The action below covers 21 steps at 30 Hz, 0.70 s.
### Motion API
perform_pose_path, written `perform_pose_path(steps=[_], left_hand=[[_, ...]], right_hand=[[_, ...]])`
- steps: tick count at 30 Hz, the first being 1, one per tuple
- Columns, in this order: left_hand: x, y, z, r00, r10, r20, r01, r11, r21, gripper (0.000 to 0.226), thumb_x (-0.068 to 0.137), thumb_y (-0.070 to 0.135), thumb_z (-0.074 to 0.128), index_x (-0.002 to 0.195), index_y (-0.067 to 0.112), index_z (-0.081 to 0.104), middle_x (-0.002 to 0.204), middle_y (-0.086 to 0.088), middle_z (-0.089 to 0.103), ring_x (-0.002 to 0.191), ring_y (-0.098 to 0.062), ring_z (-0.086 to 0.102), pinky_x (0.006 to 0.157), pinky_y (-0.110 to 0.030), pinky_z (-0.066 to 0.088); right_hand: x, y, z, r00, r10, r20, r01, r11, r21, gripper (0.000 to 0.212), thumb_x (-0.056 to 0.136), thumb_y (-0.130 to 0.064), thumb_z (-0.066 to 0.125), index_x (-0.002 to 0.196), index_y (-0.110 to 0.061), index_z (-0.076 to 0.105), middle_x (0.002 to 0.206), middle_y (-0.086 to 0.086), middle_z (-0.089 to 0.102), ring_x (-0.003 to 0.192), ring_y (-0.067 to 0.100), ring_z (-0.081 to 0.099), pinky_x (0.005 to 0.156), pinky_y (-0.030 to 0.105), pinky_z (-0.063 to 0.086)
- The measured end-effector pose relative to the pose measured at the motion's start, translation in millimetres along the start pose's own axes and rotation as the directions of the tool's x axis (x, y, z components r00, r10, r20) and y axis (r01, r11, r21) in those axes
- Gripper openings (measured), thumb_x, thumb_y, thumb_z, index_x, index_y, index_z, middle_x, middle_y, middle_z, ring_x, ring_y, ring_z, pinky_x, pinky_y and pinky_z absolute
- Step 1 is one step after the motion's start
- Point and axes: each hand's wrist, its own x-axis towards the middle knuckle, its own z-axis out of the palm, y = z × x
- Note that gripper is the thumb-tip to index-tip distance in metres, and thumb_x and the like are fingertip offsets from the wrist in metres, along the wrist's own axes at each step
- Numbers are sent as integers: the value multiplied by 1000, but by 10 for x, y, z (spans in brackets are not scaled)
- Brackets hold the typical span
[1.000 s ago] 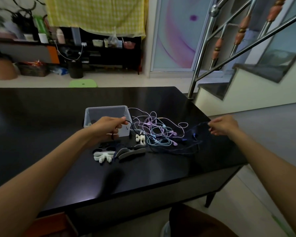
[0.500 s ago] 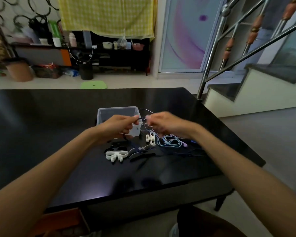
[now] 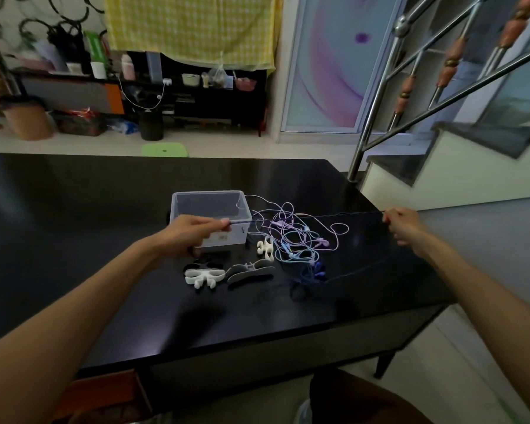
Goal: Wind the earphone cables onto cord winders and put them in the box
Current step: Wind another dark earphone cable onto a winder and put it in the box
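The left hand is pinched shut on one end of a dark cable, right in front of the clear box. The right hand is closed on the same cable far out over the right edge of the worktop. Between them the cable runs taut above the tangle of pink, lilac and teal earphone cables. A second run drops from the right hand back to the dark earbuds near the front of the tangle.

The main risk is snagging. The dark cable appears to cross the tangle, and whether it is threaded through a loop cannot be told. A harder pull could drag the whole tangle toward the right edge, or tighten a knot.

The box looks light and empty, and the left hand is close against its front wall. A jerk there could shove it back or tip it.

No winder is in either hand. Three lie on the worktop: a white one, a grey one and a small white one touching the tangle. The dragged cable could sweep the small one along. A sharp pull might also strain the thin wire at the earbuds.
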Motion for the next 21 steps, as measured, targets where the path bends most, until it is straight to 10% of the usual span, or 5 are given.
perform_pose_path(steps=[7,13,17,19,21], left_hand=[[38,286,-93,882,181,-435,-34,945,324,49,69,63,66,60,15,69,53,2,57,54,-11,49,53,-24,40],[31,553,-243,927,135,-350,0,933,360,78,65,78,51,75,3,70,77,-7,64,75,-19,59,72,-31,45],[-36,611,-164,990,79,-119,-111,950,-291,30,91,42,54,80,15,61,58,7,44,54,-6,43,84,-29,51],[-83,676,-111,980,195,-35,-176,778,-603,21,97,29,47,85,18,61,52,11,33,43,-4,31,60,-17,49],[-132,807,-107,961,262,-87,-264,780,-567,18,96,30,47,92,22,62,57,11,32,44,-3,29,44,-10,28]], right_hand=[[45,131,-238,945,-279,-168,200,903,-379,34,100,-27,37,75,-13,56,89,18,60,85,35,55,69,33,35],[-110,114,-399,727,-350,-590,138,917,-374,38,103,-35,26,99,-10,54,93,25,61,85,42,57,69,42,41],[-9,336,-396,868,-255,-427,51,899,-435,38,102,-32,26,105,-7,55,105,26,59,95,43,55,75,43,42],[71,473,-292,963,-146,-227,36,902,-431,39,102,-29,27,97,-7,58,110,27,59,101,42,55,82,43,42],[127,545,-231,975,-154,-163,71,903,-424,38,102,-29,29,91,-9,59,107,26,61,99,40,56,84,42,42]])
